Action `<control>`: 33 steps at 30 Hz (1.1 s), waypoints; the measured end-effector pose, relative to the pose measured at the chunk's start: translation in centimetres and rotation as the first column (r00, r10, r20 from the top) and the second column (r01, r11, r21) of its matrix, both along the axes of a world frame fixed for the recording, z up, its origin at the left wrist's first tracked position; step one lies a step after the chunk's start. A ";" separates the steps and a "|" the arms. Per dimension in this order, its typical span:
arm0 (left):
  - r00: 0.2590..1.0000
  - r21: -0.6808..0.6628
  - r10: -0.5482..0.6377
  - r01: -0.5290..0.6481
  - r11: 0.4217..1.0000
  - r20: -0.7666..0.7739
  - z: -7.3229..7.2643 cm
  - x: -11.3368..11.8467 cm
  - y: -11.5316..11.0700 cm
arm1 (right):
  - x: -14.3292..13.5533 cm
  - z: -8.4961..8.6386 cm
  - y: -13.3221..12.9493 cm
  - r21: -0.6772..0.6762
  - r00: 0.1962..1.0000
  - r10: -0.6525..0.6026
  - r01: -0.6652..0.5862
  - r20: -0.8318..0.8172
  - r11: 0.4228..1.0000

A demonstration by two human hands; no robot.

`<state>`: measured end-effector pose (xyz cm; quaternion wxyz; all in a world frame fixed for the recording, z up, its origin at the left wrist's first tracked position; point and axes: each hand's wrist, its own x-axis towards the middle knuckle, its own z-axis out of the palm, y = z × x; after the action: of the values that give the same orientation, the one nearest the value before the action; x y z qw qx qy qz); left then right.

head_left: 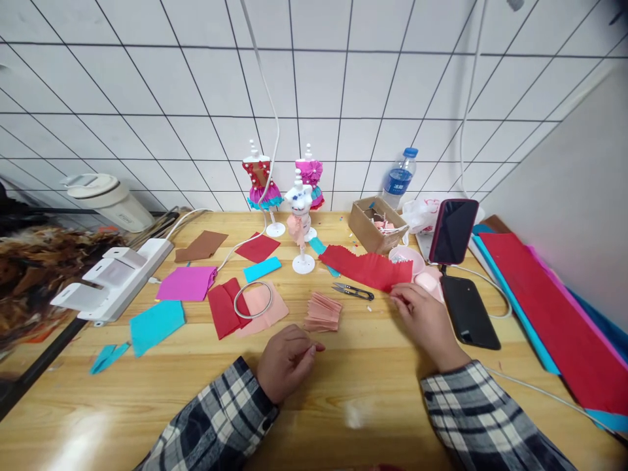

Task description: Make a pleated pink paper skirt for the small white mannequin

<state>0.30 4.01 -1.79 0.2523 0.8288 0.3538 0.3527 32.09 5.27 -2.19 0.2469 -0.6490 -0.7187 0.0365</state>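
My left hand (289,362) rests low over the wooden table, just below a pleated pink piece (322,313); its fingers are curled together, and whether anything small is between them is hidden. My right hand (420,320) is at the right end of a long red fabric strip (367,267), fingertips bent together at its lower edge beside the pink dishes (409,260). Small thread snips (353,292) lie between the hands. Behind them stand three miniature dress forms, a white one with pink fabric (299,212) in front of a red one (258,180) and a magenta one (310,171).
Left hold fabric pieces, magenta (186,284), turquoise (157,326) and red (228,307), a metal ring (253,300) and a power strip (127,281). Behind are a cardboard box (375,226) and bottle (400,176). Two phones (454,232) and long fabric strips (554,314) lie right.
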 end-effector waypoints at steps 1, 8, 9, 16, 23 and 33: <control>1.000 0.000 0.000 0.000 1.000 0.000 0.0 0.0 0.0 | -0.2 0.0 -0.3 -0.010 0.998 0.044 -0.044 -0.033 0.999; 1.000 0.024 -0.023 0.023 0.999 -0.017 0.0 0.0 0.0 | -2.1 -1.5 -0.7 -0.069 0.993 0.121 -0.121 -0.007 0.990; 1.000 0.027 -0.021 0.021 0.999 -0.020 0.0 0.0 0.0 | -2.3 -1.5 -0.5 -0.082 0.992 0.125 -0.122 0.030 0.989; 1.000 0.029 -0.023 0.023 0.999 -0.021 0.0 0.1 0.0 | -3.5 -0.4 0.3 -0.221 0.967 0.146 -0.099 0.209 0.970; 1.000 0.020 -0.020 0.020 1.000 0.004 0.0 0.0 -0.2 | -3.8 2.3 1.9 -0.223 0.977 0.156 -0.122 0.143 0.967; 1.000 0.006 -0.003 0.003 1.000 0.009 0.0 -0.2 -0.3 | 0.7 11.1 13.6 0.206 0.952 -0.242 0.203 0.186 0.957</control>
<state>0.12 3.73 -1.79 0.2521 0.8283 0.3504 0.3572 32.76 18.86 8.86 0.2315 -0.7005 -0.6630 -0.1271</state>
